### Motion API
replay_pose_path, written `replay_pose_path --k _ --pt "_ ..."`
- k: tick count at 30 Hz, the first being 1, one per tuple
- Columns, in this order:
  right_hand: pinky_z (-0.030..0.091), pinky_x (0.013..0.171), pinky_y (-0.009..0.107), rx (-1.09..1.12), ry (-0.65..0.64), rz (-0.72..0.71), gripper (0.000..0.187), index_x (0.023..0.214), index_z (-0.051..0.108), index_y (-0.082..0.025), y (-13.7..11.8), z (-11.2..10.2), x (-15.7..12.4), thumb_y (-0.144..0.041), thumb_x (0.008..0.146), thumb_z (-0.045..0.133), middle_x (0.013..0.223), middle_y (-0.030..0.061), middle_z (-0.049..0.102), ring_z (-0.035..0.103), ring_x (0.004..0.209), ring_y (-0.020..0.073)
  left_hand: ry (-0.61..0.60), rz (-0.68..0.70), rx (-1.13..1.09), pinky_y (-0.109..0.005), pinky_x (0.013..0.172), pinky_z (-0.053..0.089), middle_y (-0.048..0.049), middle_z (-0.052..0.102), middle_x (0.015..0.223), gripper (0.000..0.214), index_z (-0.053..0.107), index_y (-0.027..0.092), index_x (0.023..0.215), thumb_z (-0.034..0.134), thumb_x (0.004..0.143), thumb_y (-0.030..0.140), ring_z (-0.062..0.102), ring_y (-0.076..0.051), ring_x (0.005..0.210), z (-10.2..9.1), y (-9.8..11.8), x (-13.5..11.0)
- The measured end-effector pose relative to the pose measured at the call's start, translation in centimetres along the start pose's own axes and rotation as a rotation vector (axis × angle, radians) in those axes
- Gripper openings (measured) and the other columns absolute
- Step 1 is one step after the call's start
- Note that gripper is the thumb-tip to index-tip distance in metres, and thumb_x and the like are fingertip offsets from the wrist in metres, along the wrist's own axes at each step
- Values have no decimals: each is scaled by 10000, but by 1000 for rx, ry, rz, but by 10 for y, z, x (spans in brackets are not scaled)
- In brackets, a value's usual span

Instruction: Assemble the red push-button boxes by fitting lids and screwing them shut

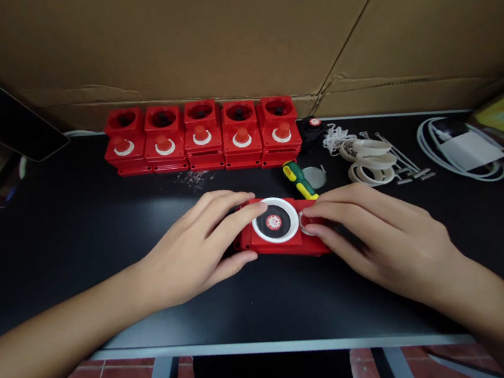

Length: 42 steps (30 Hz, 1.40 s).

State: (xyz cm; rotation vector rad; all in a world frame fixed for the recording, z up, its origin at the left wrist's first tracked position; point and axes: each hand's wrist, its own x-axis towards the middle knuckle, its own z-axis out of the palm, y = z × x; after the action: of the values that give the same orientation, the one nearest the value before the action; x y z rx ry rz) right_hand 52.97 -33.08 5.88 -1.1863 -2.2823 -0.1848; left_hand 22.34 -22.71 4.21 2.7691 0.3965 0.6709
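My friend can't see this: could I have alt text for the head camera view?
A person's left hand holds a red box on a black table; the right hand fingers a small pale ring beside the box's white-rimmed black disc. Behind are a green-and-yellow tool, five red boxes in a row and, to the row's right, loose white rings.

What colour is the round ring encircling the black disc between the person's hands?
The round ring is white, showing best in the head view.

I had passage across the desk (57,235) at left; housings (204,147) blocked the rear, the screwdriver (300,179) the unit's (288,245) far side.
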Motion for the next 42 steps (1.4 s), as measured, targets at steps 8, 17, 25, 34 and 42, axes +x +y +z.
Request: replay_pose_path --k 8,17,25,34,42 --pt "644 829 390 -58 -25 -49 132 1248 750 -122 2 -2 2 -159 1122 752 1160 143 845 810 972 254 2 2 20 -600 1220 652 -237 676 1582 501 542 194 1650 668 1191 351 671 -394 1480 -2 0 0" --pt "634 823 390 -83 -38 -58 112 1236 753 -116 1 -1 3 -172 1142 732 1161 142 850 800 960 251 -21 46 78 -600 1186 658 -226 661 1562 476 612 211 1597 717 1133 192 675 -390 1431 -3 1 1" --pt "639 809 400 -79 -35 -64 107 1234 750 -108 0 -2 5 -156 1140 732 1148 151 856 805 965 258 -19 77 167 -600 1148 680 -226 703 1472 395 635 172 1541 689 1154 224 674 -408 1397 -7 4 5" --pt "647 799 397 -89 -33 -69 88 1213 746 -105 0 -1 5 -151 1141 725 1129 154 853 800 947 258 -14 93 223 -605 1161 675 -227 723 1455 373 640 144 1512 670 1168 284 682 -423 1386 -6 4 5" --pt "635 795 392 -92 -37 -71 74 1216 729 -125 1 0 6 -159 1156 702 1128 140 849 793 947 249 5 94 250 -575 1051 712 -222 747 1383 349 629 141 1477 662 1162 287 714 -396 1261 -6 5 6"
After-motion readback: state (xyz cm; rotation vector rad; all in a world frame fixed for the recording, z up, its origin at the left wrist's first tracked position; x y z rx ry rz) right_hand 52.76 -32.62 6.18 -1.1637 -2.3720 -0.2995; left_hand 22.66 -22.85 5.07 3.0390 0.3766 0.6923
